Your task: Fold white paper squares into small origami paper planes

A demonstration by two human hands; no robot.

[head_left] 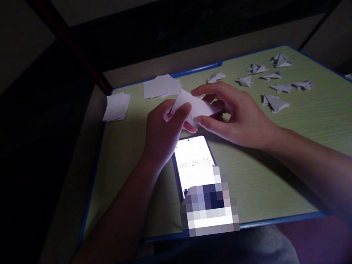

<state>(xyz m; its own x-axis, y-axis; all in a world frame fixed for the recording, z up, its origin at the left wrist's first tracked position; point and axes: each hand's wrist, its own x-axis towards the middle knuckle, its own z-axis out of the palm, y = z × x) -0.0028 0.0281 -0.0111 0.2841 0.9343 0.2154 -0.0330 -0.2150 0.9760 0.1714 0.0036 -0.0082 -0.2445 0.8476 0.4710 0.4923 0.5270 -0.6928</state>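
Observation:
A partly folded sheet of white paper (pixel 199 106) is held up above the table, between my two hands. My left hand (pixel 165 127) pinches its left side, thumb on top and fingers beneath. On the right side, my right hand (pixel 236 109) grips it with the thumb at the lower edge and fingers curled behind the upper edge. Some of the right fingers are hidden behind the paper. Just below the hands lies a phone (pixel 194 155) with a lit white screen showing timer digits; its lower part is blurred out.
Two piles of white paper sheets, a left pile (pixel 116 107) and a back pile (pixel 161 86), lie on the green table (pixel 257 182) with a blue rim. Several folded paper figures, among them a larger one (pixel 275 103), are spread over the right back. A wall stands behind.

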